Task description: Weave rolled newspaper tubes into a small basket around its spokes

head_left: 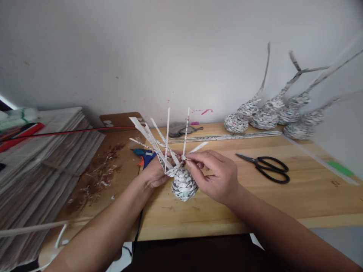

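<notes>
A small woven piece of rolled newspaper strips (185, 185) is held up over the wooden table, its rounded end pointing down and several loose strips fanning upward. My left hand (155, 172) is closed around its far left side; those fingers are partly behind the weave and strips. With thumb and fingertips, my right hand (217, 172) pinches a strip at the upper right of the weave, close beside the upright strips.
Black-handled scissors (272, 168) lie to the right on the table (221, 219). Finished-looking woven gourd shapes (265, 115) stand at the back right. Long paper rolls (227, 137) lie along the wall. Stacked newspapers (36, 177) and a blue glue gun (146, 156) are at left.
</notes>
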Available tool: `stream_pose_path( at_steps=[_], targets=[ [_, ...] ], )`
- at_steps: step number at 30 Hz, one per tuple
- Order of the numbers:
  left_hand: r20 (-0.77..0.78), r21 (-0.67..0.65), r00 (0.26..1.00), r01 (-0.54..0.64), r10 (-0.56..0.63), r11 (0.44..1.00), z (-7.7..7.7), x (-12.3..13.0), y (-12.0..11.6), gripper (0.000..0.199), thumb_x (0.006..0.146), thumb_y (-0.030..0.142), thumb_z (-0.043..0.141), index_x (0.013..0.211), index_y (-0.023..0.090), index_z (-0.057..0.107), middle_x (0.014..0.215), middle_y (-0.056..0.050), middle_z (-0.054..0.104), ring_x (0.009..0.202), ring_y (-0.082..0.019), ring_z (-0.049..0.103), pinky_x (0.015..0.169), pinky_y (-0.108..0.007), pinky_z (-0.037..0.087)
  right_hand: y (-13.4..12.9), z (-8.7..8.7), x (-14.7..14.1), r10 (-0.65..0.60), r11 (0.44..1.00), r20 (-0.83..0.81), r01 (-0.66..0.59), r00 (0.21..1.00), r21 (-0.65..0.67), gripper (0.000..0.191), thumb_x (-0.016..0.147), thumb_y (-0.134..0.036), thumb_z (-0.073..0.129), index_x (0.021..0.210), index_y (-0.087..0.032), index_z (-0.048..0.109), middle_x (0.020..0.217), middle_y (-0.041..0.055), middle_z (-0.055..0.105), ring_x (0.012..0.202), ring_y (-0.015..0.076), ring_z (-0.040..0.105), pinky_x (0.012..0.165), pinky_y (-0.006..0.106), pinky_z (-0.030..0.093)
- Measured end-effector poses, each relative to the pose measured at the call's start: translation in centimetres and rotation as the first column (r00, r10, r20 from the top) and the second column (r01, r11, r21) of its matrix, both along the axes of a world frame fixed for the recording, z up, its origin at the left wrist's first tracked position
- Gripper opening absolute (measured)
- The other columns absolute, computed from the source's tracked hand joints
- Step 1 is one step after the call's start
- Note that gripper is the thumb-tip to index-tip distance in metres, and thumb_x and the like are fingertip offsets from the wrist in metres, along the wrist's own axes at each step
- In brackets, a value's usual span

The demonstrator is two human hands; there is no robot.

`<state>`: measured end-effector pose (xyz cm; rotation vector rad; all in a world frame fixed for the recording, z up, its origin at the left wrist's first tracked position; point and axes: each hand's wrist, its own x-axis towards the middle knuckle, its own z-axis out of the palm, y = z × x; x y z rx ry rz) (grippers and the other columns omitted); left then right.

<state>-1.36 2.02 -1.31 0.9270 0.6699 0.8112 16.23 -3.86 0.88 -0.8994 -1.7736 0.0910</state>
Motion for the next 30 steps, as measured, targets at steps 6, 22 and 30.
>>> stream_pose_path(
  at_steps=[6, 22, 30],
  targets=[
    [-0.038, -0.019, 0.999, -0.034, 0.033, 0.999, 0.1, -0.1, -0.1, 0.031, 0.056, 0.035, 0.091, 0.067, 0.012, 0.074, 0.059, -0.003, 0.066, 0.058, -0.011, 0.059, 0.057, -0.020, 0.047, 0.1, -0.2, 0.0, -0.040, 0.999, 0.043, 0.039, 0.998, 0.019, 0.018, 0.086, -0.008, 0.066, 0.100, -0.017, 0.070, 0.082, 0.0036, 0.074, 0.073, 0.0141, 0.068, 0.071, 0.028, 0.057],
    [-0.038, -0.055, 0.999, -0.036, 0.034, 0.998, 0.3, -0.2, -0.3, 0.025, 0.058, 0.029, 0.089, 0.065, 0.013, 0.073, 0.060, -0.003, 0.068, 0.057, -0.011, 0.060, 0.055, -0.020, 0.049, -0.2, 0.0, 0.0, -0.052, 0.998, 0.039, 0.051, 0.998, 0.040, 0.020, 0.086, -0.010, 0.064, 0.101, -0.021, 0.068, 0.082, 0.0009, 0.075, 0.063, 0.0120, 0.065, 0.065, 0.027, 0.056],
    [0.066, -0.059, 0.998, 0.012, -0.008, 0.998, -0.8, -1.6, 0.6, 0.028, 0.063, 0.034, 0.088, 0.070, 0.012, 0.071, 0.065, -0.005, 0.067, 0.059, -0.012, 0.061, 0.053, -0.020, 0.047, -0.1, 0.5, 0.4, -0.065, 0.995, -0.119, 0.056, 0.991, -0.077, 0.018, 0.084, -0.010, 0.064, 0.098, -0.021, 0.069, 0.076, -0.0024, 0.070, 0.057, 0.0081, 0.058, 0.057, 0.021, 0.050]
  ],
)
